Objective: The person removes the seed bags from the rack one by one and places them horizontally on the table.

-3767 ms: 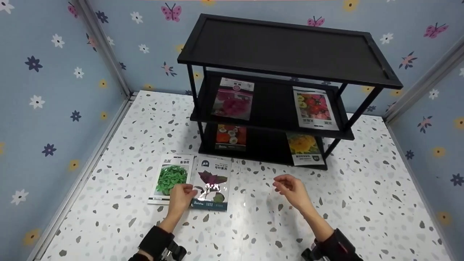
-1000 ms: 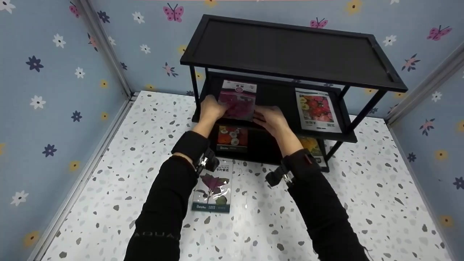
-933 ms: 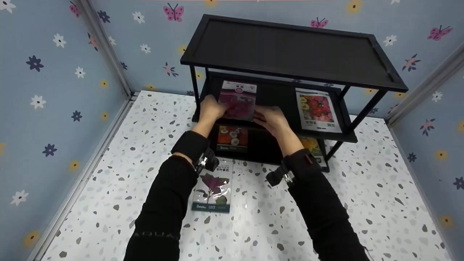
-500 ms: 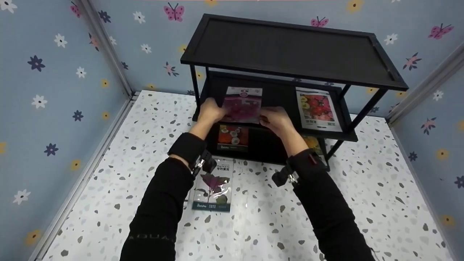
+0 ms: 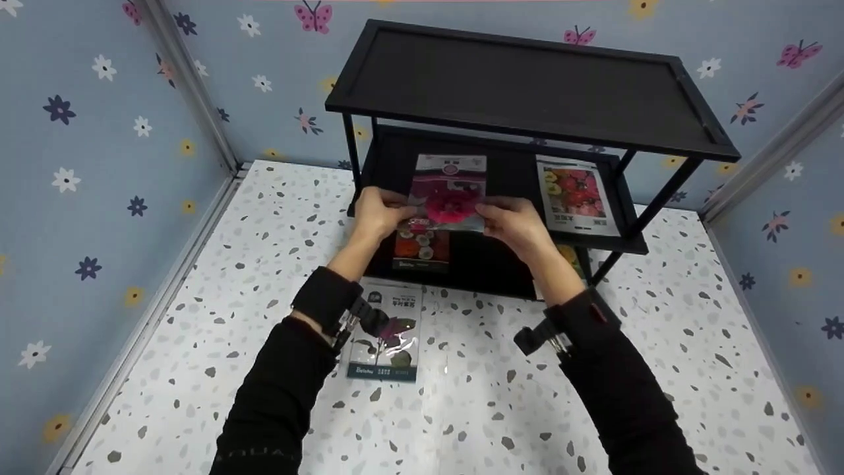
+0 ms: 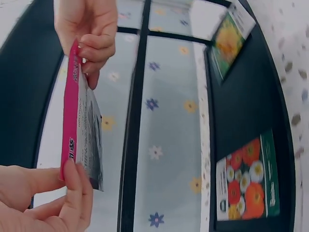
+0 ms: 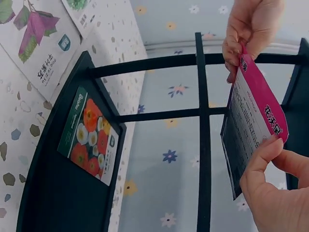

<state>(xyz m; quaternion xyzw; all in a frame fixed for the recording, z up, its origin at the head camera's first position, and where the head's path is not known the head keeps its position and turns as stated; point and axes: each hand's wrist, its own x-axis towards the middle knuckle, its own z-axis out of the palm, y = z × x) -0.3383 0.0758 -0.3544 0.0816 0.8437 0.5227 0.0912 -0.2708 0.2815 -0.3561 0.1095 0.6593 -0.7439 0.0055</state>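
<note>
Pink-flower pkt (image 5: 450,194) — L hand (image 5: 377,214), R hand (image 5: 519,225) pinching opp. sides — arms (image 5: 280,389) fwd.

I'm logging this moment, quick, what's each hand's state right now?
Left hand: closed, pinching the pink-flower packet by its left edge.
Right hand: closed, pinching that packet by its right edge.

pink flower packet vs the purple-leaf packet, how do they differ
The pink flower packet is pinched by the left hand and right hand; the purple-leaf packet lies flat on the speckled surface. The pink flower packet pictures a bloom, the purple-leaf packet leaves. The pink flower packet has a pink edge, the purple-leaf packet a teal one. Both carry printed writing.
</note>
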